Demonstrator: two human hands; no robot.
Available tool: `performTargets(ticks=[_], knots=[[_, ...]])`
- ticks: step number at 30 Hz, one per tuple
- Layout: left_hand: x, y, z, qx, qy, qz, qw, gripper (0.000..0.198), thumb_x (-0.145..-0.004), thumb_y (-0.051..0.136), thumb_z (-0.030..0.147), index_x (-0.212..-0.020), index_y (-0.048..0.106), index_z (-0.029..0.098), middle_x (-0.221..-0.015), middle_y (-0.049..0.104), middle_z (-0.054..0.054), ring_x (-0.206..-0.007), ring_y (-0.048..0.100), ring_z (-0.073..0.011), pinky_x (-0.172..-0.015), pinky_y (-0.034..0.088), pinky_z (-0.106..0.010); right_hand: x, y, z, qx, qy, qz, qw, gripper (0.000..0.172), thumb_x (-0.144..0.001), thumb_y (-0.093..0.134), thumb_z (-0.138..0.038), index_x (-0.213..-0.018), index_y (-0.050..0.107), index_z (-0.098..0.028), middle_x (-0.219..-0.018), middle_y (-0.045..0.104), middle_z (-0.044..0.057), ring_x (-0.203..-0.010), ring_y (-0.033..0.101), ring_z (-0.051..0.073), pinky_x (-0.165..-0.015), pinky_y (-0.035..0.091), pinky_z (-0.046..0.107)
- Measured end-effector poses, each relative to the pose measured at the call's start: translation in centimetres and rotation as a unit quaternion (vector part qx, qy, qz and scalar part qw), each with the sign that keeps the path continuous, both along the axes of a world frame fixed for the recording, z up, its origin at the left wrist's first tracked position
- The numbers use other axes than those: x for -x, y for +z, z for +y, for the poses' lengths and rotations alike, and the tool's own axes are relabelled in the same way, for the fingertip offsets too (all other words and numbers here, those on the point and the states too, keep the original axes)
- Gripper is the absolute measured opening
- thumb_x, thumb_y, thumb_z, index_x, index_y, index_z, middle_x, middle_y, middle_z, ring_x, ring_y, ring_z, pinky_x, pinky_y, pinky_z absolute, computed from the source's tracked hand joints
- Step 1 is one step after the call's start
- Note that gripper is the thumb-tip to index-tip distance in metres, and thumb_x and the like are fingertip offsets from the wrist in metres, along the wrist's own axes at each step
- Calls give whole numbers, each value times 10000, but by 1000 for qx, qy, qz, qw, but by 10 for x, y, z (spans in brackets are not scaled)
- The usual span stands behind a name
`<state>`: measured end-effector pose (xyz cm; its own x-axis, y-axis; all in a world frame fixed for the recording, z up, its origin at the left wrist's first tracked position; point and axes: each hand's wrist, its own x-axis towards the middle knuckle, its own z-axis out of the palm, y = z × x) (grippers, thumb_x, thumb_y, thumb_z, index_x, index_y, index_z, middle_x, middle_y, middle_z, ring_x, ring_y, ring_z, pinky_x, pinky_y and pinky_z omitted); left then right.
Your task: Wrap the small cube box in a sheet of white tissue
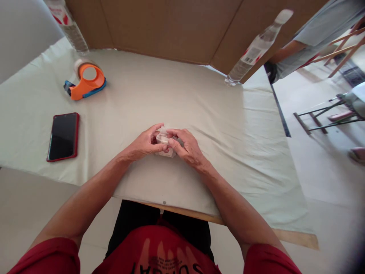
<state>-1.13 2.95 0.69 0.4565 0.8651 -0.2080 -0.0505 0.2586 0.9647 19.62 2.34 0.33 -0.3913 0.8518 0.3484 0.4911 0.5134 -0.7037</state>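
Observation:
A small whitish box-like object (163, 138) is between my two hands, low over the cloth near the table's front. My left hand (146, 142) grips it from the left, thumb along its near side and fingers curled behind. From the right, my right hand (185, 145) closes on it with thumb and fingertips. Below the fingers a pale printed face shows. The fingers cover much of the object, so its exact kind cannot be made out.
A red-cased phone (63, 137) and an orange tape dispenser (89, 82) lie on the left of the cloth-covered table (128, 95). Water bottles stand at back left (75, 36) and back right (251, 55) against a cardboard panel (171, 30). Another person's arm (288, 51) is beyond the right edge.

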Motion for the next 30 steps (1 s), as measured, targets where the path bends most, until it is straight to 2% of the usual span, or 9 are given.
performTargets(ticks=[6,10,13,15,17,19,22,25,30], knots=[[-1,2,0,-10,5,31,999,1064,-710,866,347,-1570,285,112,-1218,687,-167,-926,732,-225,-863,539,-350,-1,-1,-1,-24,-24,16,999,318,-983,520,-415,-1211,651,-237,-1168,747,78,-1012,640,238,-971,473,433],[-1,1,0,-21,9,46,999,1036,-714,858,378,-1566,316,142,-1225,686,-158,-934,723,-234,-828,533,-339,2,0,-4,-29,-6,-13,999,346,-979,530,-426,-1244,643,-235,-1127,760,78,-1076,639,258,-991,448,457],[-2,-1,0,-21,10,35,999,1030,-712,856,373,-1557,322,127,-1220,686,-159,-943,716,-226,-855,530,-339,1,0,-3,-42,-48,13,998,309,-969,536,-422,-1171,664,-226,-1119,757,85,-1019,651,244,-962,465,439],[-3,-1,0,-16,10,22,1000,1058,-688,868,353,-1553,310,105,-1189,691,-152,-930,712,-211,-871,528,-333,-2,-2,1,-19,-96,54,994,294,-951,546,-412,-1137,662,-215,-1136,739,93,-952,654,221,-882,501,399],[-3,-1,0,-12,10,15,1000,1072,-678,870,340,-1552,301,93,-1175,688,-149,-916,708,-200,-868,531,-326,-6,-5,6,41,-119,88,988,329,-915,571,-415,-1157,647,-206,-1191,710,107,-933,652,207,-777,520,353],[-3,-1,-1,-9,9,17,1000,1058,-686,862,345,-1551,305,99,-1188,682,-150,-929,708,-205,-862,537,-326,-7,-9,12,107,-113,112,981,400,-862,613,-423,-1190,633,-195,-1210,692,116,-956,651,208,-729,522,328],[-3,0,-1,-11,15,25,1000,1029,-691,856,358,-1546,333,123,-1214,677,-149,-1011,704,-235,-881,543,-337,-4,-13,17,168,-86,140,972,415,-831,634,-417,-1174,649,-185,-1041,700,76,-916,643,193,-763,527,325],[-2,1,-1,-11,22,38,999,1019,-677,865,351,-1535,363,126,-1247,665,-154,-1078,685,-255,-892,547,-340,2,-11,17,187,-80,157,967,329,-842,617,-399,-1084,682,-184,-848,664,17,-795,616,160,-745,518,310],[-3,3,-1,-18,18,43,999,827,-682,846,325,-1415,517,133,-1205,682,-118,-1076,669,-240,-890,551,-328,8,-6,12,174,-88,174,965,221,-830,596,-357,-936,698,-193,-809,674,6,-720,572,144,-711,487,294]])
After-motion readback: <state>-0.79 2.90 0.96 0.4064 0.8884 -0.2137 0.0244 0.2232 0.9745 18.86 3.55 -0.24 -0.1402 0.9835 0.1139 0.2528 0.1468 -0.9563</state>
